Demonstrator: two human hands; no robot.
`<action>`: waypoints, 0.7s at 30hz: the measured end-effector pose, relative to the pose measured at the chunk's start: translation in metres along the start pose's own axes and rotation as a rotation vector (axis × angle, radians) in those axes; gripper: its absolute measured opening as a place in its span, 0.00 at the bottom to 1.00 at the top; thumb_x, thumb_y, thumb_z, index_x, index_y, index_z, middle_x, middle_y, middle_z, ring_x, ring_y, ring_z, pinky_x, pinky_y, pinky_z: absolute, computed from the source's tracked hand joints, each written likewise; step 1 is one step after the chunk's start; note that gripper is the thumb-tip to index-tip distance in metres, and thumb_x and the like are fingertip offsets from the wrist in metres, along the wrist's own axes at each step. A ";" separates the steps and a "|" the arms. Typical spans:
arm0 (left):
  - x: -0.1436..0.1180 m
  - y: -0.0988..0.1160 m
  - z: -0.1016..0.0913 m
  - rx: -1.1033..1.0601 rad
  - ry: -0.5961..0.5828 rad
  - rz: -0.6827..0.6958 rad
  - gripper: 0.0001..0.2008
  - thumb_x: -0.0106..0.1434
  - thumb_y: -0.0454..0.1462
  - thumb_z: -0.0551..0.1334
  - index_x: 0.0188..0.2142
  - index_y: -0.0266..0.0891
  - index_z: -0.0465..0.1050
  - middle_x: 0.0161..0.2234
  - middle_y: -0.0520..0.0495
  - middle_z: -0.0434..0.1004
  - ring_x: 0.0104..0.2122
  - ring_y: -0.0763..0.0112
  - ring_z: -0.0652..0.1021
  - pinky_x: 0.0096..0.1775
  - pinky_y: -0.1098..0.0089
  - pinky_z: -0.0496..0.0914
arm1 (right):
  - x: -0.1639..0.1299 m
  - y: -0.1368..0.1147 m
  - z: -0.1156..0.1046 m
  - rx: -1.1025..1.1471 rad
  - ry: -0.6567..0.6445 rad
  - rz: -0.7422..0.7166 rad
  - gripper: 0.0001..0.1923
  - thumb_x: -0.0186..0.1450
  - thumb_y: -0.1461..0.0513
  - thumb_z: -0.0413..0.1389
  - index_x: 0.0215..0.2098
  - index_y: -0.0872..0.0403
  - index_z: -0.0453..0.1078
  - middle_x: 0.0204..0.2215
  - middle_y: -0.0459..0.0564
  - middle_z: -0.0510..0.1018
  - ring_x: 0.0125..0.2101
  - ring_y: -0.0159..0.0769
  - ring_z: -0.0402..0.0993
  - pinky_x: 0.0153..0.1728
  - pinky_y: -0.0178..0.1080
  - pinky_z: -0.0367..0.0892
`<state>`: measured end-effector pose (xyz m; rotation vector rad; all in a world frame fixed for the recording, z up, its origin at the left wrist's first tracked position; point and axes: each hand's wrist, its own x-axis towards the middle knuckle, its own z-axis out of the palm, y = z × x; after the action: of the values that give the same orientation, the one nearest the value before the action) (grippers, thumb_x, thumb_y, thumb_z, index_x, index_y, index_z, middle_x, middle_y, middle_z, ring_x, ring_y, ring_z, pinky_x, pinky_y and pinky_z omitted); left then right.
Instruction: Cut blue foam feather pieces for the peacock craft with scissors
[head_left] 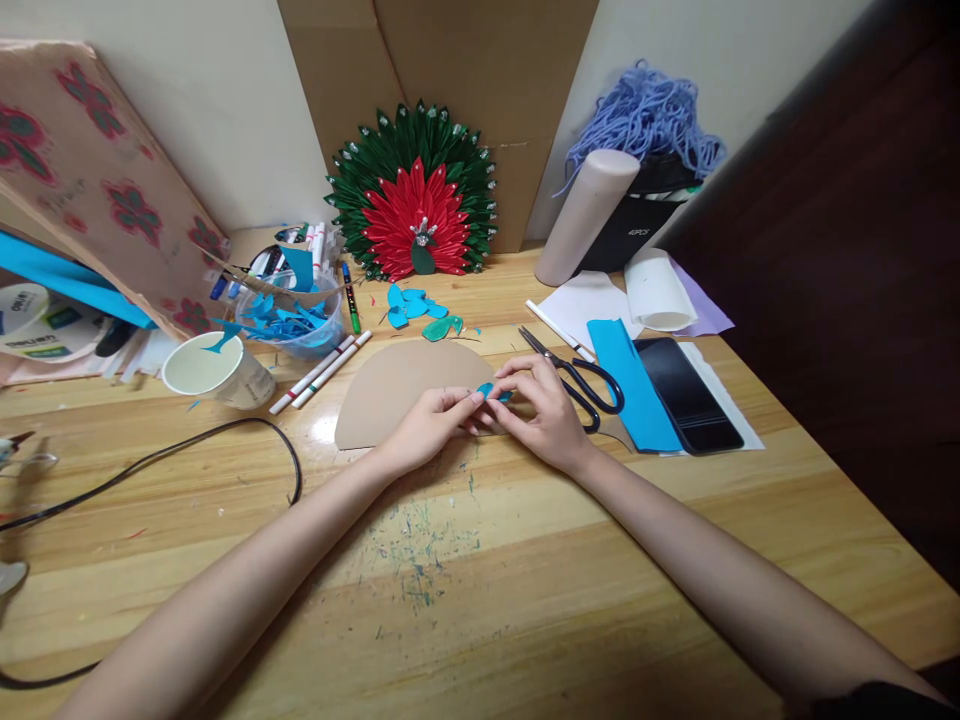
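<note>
Between the fingertips of my left hand [442, 420] and my right hand [546, 415] is a small blue paper piece [486, 390], pinched from both sides and partly hidden by the fingers. Both hands are over the right part of a half-round brown cardboard piece [397, 385] lying flat. Black-handled scissors [574, 375] lie beside my right hand, blades pointing away to the left. Just beyond the cardboard are several loose blue petal shapes [409, 303] and a green petal-like piece [442, 328].
A red and green peacock craft [420, 200] leans at the back. Left stand a paper cup [217, 370], a tub of blue scraps [300, 325] and two markers [322, 370]; a black cable [172, 437] curls nearby. Right are folded blue paper [634, 390], a phone [690, 395] and a tumbler [585, 215].
</note>
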<state>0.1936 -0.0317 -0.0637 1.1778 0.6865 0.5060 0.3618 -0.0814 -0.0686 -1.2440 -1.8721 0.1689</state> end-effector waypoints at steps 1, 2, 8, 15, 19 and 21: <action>0.000 0.000 0.000 -0.011 0.008 -0.010 0.17 0.54 0.48 0.63 0.28 0.33 0.75 0.27 0.47 0.76 0.27 0.75 0.72 0.33 0.73 0.66 | 0.000 0.000 0.000 -0.007 0.006 -0.013 0.03 0.61 0.65 0.56 0.34 0.52 0.69 0.37 0.52 0.69 0.41 0.41 0.68 0.42 0.46 0.65; 0.000 0.001 0.000 -0.020 0.015 -0.020 0.17 0.54 0.47 0.63 0.27 0.33 0.75 0.26 0.47 0.76 0.27 0.76 0.72 0.33 0.73 0.66 | 0.000 0.000 0.000 -0.016 0.013 -0.026 0.04 0.60 0.65 0.56 0.34 0.52 0.69 0.37 0.52 0.69 0.41 0.41 0.68 0.42 0.46 0.65; -0.002 0.003 0.003 -0.028 0.014 -0.049 0.17 0.54 0.48 0.62 0.24 0.34 0.75 0.23 0.48 0.74 0.26 0.76 0.70 0.31 0.75 0.64 | -0.002 -0.002 -0.001 -0.086 0.012 -0.087 0.05 0.60 0.64 0.57 0.35 0.48 0.70 0.38 0.51 0.69 0.41 0.42 0.68 0.43 0.48 0.65; -0.003 0.004 0.003 -0.066 0.009 -0.066 0.15 0.55 0.46 0.62 0.25 0.34 0.76 0.23 0.48 0.74 0.26 0.77 0.70 0.31 0.75 0.63 | -0.002 -0.005 -0.001 -0.131 0.027 -0.125 0.05 0.60 0.64 0.58 0.34 0.48 0.70 0.37 0.51 0.70 0.39 0.41 0.68 0.44 0.50 0.64; -0.003 0.004 0.003 -0.053 0.014 -0.066 0.15 0.56 0.45 0.61 0.26 0.34 0.75 0.24 0.48 0.74 0.27 0.77 0.70 0.33 0.75 0.63 | -0.001 -0.007 0.000 -0.093 0.055 -0.080 0.04 0.60 0.65 0.57 0.34 0.51 0.69 0.36 0.52 0.70 0.40 0.42 0.68 0.43 0.48 0.64; -0.003 0.004 0.003 -0.019 0.022 -0.049 0.15 0.57 0.45 0.60 0.24 0.35 0.75 0.23 0.48 0.74 0.26 0.76 0.70 0.33 0.75 0.63 | 0.000 -0.009 0.000 -0.068 0.057 -0.050 0.03 0.60 0.65 0.57 0.33 0.51 0.69 0.36 0.52 0.70 0.40 0.42 0.68 0.42 0.48 0.64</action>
<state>0.1939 -0.0344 -0.0588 1.1360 0.7262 0.4836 0.3557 -0.0861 -0.0644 -1.2336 -1.8719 0.0426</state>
